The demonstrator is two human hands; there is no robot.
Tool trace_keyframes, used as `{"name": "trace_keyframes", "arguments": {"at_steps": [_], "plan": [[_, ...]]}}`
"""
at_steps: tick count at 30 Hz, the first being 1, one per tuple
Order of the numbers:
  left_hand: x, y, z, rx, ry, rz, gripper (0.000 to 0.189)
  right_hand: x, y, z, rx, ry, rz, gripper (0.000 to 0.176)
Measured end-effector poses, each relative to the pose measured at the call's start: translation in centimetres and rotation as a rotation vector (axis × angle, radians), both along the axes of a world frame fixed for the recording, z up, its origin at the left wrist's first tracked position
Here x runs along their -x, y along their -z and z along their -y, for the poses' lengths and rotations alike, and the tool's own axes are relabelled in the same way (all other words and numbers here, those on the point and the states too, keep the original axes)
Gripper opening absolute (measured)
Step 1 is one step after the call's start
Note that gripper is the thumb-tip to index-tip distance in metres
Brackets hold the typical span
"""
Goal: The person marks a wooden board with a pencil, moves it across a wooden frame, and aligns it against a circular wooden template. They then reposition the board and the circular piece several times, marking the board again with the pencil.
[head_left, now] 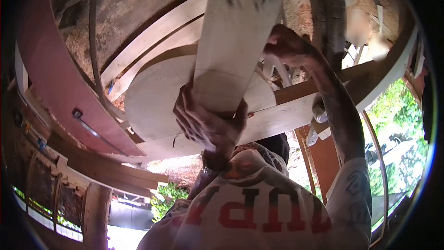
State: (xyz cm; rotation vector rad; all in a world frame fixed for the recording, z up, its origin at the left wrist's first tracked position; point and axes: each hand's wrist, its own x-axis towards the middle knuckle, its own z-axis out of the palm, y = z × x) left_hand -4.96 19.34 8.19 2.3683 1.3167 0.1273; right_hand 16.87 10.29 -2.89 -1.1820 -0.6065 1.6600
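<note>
A pale wooden board (236, 32) with dark smudges runs from the top of the view towards my chest. A thin line crosses it near its close end. My left hand (210, 120) is closed around that end, fingers at the left edge and thumb at the right. My right hand (289, 46) is closed at the board's right edge, farther out; what its fingers hold is hidden. Under the board lies a rounded pale wooden piece (152, 90), on a long light plank (286, 118) that crosses in front of me.
Curved wooden strips (157, 34) lie beyond the rounded piece. To the left is a reddish sheet (69, 83) with a dark strap-like tool (97, 132) on it. A clear bottle (319, 111) lies near my right forearm. Stacked wood (125, 171) stands at lower left.
</note>
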Motion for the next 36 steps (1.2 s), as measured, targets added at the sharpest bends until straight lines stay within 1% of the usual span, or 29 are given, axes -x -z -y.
{"name": "trace_keyframes", "arguments": {"at_steps": [1, 2, 4, 6, 7, 8, 10, 11, 13, 14, 15, 16, 17, 18, 19, 20, 21, 23, 24, 25, 26, 28, 29, 30, 32, 33, 34, 36], "plan": [[0.0, 0.2, 0.0, -0.007, 0.015, 0.025, 0.097, -1.2, -1.8, 0.3, -0.077, -0.157, 0.193, 0.013], [0.1, 0.1, 0.2, 0.001, 0.012, -0.014, 0.096, -1.0, -2.4, 1.2, -0.058, -0.147, 0.169, 0.014], [0.0, -0.4, 0.4, -0.011, 0.001, -0.062, 0.094, -1.1, -1.6, 3.2, -0.076, 0.007, 0.089, 0.015], [0.7, -0.3, 0.6, -0.079, 0.069, -0.106, 0.094, -2.5, -2.8, 3.9, -0.021, 0.076, 0.25, 0.015], [0.5, -0.8, 0.5, -0.03, 0.058, -0.179, 0.096, -3.5, -3.3, 4.1, -0.053, 0.126, 0.292, 0.018], [-0.2, -2.1, 0.2, 0.047, 0.062, -0.195, 0.094, -4.1, -3.4, 4.2, -0.086, 0.177, 0.321, 0.022], [-0.9, -2.8, -0.7, 0.132, 0.11, 0.085, 0.092, -4.5, -2.2, 3.6, -0.243, 0.41, 0.242, 0.017], [-2.2, -2.9, -1.5, 0.107, 0.147, 0.107, 0.091, -5.2, -2.0, 3.6, -0.246, 0.39, 0.417, 0.019], [-6.9, -3.6, -3.5, 0.06, 0.22, 0.137, 0.088, -6.3, -4.0, 2.3, -0.115, 0.485, 0.511, 0.02], [-10.1, -3.7, -4.7, 0.008, 0.304, 0.176, 0.084, -7.0, -4.8, 2.0, -0.045, 0.532, 0.555, 0.02], [-13.8, -3.6, -5.7, 0.033, 0.31, 0.241, 0.076, -7.8, -4.8, 1.2, -0.025, 0.623, 0.544, 0.02], [-17.6, -2.9, -6.6, 0.022, 0.314, 0.334, 0.074, -8.3, -5.0, 0.3, -0.128, 0.847, 0.635, 0.021], [-21.6, -2.6, -7.9, 0.004, 0.368, 0.361, 0.08, -9.4, -5.4, -0.3, -0.115, 0.936, 0.7, 0.021], [-25.5, -1.8, -9.1, -0.098, 0.386, 0.313, 0.08, -10.7, -5.4, -0.4, -0.098, 1.025, 0.763, 0.021], [-29.1, -1.0, -10.1, -0.198, 0.402, 0.263, 0.08, -12.3, -5.3, 0.0, -0.083, 1.039, 0.877, 0.022], [-32.6, -1.1, -10.9, -0.174, 0.394, 0.239, 0.078, -13.7, -5.7, -0.5, -0.057, 1.123, 0.703, 0.023], [-35.6, -1.4, -11.7, -0.153, 0.385, 0.212, 0.077, -15.5, -5.0, -0.7, -0.081, 1.182, 0.707, 0.022], [-41.0, -0.1, -13.1, -0.257, 0.427, 0.195, 0.075, -20.4, -3.0, -1.5, -0.123, 1.29, 0.737, 0.021], [-42.4, 0.7, -13.8, -0.308, 0.445, 0.188, 0.074, -22.5, -2.3, -2.1, -0.136, 1.334, 0.777, 0.021], [-42.5, 1.0, -13.8, -0.395, 0.482, 0.276, 0.073, -24.0, -2.0, -2.4, -0.073, 1.289, 0.79, 0.02], [-42.7, 1.3, -14.0, -0.389, 0.489, 0.259, 0.074, -25.5, -1.2, -3.1, -0.081, 1.296, 0.801, 0.021], [-42.6, 0.5, -13.6, -0.374, 0.499, 0.22, 0.075, -28.5, 1.8, -5.2, -0.094, 1.303, 0.819, 0.022], [-42.6, -0.4, -13.1, -0.287, 0.474, 0.23, 0.075, -30.1, 2.4, -6.2, -0.143, 1.287, 0.805, 0.018], [-42.9, 0.2, -13.7, -0.347, 0.527, 0.277, 0.075, -31.8, 3.8, -7.9, -0.135, 1.272, 0.757, 0.017], [-43.2, -0.4, -13.5, -0.322, 0.531, 0.17, 0.077, -35.1, 5.9, -11.6, -0.115, 1.251, 0.668, 0.016], [-43.4, -0.8, -13.0, -0.281, 0.483, 0.123, 0.076, -36.4, 5.1, -12.6, -0.088, 1.199, 0.644, 0.018], [-43.5, -0.9, -13.1, -0.313, 0.525, 0.132, 0.075, -37.3, 4.7, -13.6, -0.108, 1.18, 0.618, 0.018], [-43.8, -1.2, -12.8, -0.3, 0.53, 0.151, 0.075, -38.9, 3.8, -15.8, -0.148, 1.14, 0.57, 0.017]]}}
